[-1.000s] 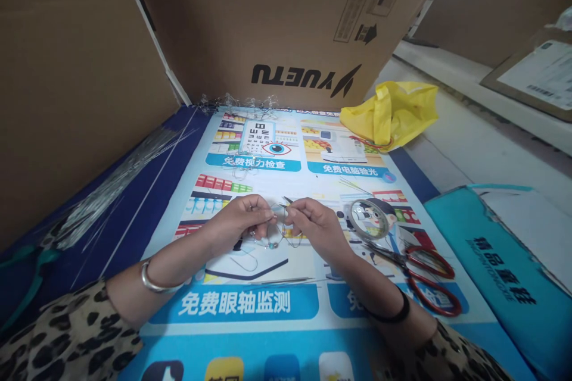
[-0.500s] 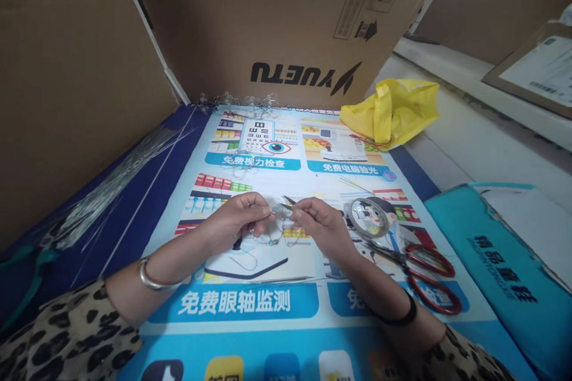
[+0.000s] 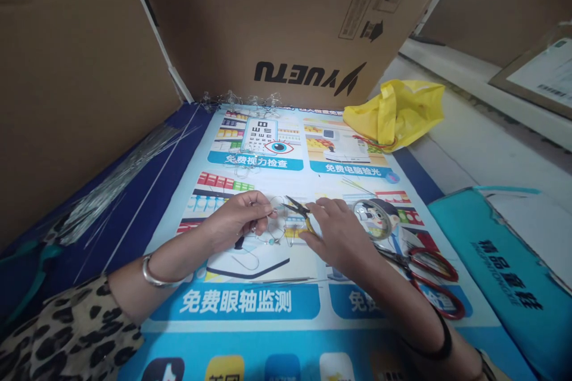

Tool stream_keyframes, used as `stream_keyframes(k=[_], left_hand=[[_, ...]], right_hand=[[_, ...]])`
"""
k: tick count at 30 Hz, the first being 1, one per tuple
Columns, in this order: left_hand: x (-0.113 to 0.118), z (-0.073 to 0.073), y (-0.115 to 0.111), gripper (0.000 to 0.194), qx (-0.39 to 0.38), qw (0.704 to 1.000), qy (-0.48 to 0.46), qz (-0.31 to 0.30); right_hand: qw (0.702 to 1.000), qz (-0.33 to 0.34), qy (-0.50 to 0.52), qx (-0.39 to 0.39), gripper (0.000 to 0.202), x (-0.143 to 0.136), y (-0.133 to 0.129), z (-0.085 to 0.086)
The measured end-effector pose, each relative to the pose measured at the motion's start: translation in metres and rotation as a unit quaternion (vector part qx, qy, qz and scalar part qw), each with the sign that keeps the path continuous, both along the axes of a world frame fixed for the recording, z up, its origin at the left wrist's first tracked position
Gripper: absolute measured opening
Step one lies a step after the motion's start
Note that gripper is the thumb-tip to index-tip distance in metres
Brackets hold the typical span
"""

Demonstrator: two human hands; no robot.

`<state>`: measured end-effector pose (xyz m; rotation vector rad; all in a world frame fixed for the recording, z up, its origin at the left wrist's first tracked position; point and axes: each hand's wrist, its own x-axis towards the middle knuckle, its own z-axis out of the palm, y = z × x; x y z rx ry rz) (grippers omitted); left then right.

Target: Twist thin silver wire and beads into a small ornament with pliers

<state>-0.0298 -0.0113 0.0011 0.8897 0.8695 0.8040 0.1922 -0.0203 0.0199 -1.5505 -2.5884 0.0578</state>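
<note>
My left hand (image 3: 243, 217) pinches a thin bent wire piece (image 3: 273, 241), which hangs in loops below the fingertips and carries a small turquoise bead. My right hand (image 3: 337, 229) is wrapped round needle-nose pliers (image 3: 298, 207) with yellowish handles. Their jaws stand apart and point left, close to the wire by my left fingertips. Whether the jaw tips touch the wire I cannot tell. Below the hands, a hooked wire (image 3: 245, 261) and several straight wires (image 3: 286, 280) lie on the printed sheet (image 3: 196, 327).
Red-handled scissors (image 3: 433, 268) and a clear tape-like roll (image 3: 372, 218) lie at right, partly behind my right arm. A wire bundle (image 3: 111, 190) and teal-handled tool (image 3: 42, 262) are left. Wire pieces (image 3: 250, 101) sit by the cardboard box (image 3: 250, 18). A yellow bag (image 3: 402, 113) is back right.
My right hand has shifted right and turned, showing more of the pliers. Their jaws have opened wider. My left hand keeps its pinch on the wire. The view has shifted slightly.
</note>
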Motion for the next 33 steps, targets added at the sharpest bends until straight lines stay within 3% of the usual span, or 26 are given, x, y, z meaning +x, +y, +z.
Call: stream_keyframes(k=[9,20,25,29,33], left_hand=[[0.001,0.001,-0.001,0.017,0.003,1.0,0.007,0.0],[0.002,0.004,-0.001,0.02,-0.003,1.0,0.012,0.001],[0.002,0.002,-0.001,0.021,-0.005,1.0,0.021,0.002],[0.001,0.001,-0.001,0.021,-0.006,1.0,0.027,-0.003],[0.002,0.001,0.0,0.021,-0.006,1.0,0.029,-0.002]], right_hand=[[0.994,0.011,-0.106,0.031,0.034,0.0,-0.003,-0.012],[0.99,-0.027,-0.121,0.069,0.015,-0.003,0.002,-0.025],[0.999,-0.048,-0.012,0.024,0.011,0.002,0.005,-0.019],[0.982,-0.099,0.12,-0.107,0.016,0.003,0.001,-0.005],[0.962,-0.048,0.198,-0.183,0.018,-0.002,-0.003,-0.001]])
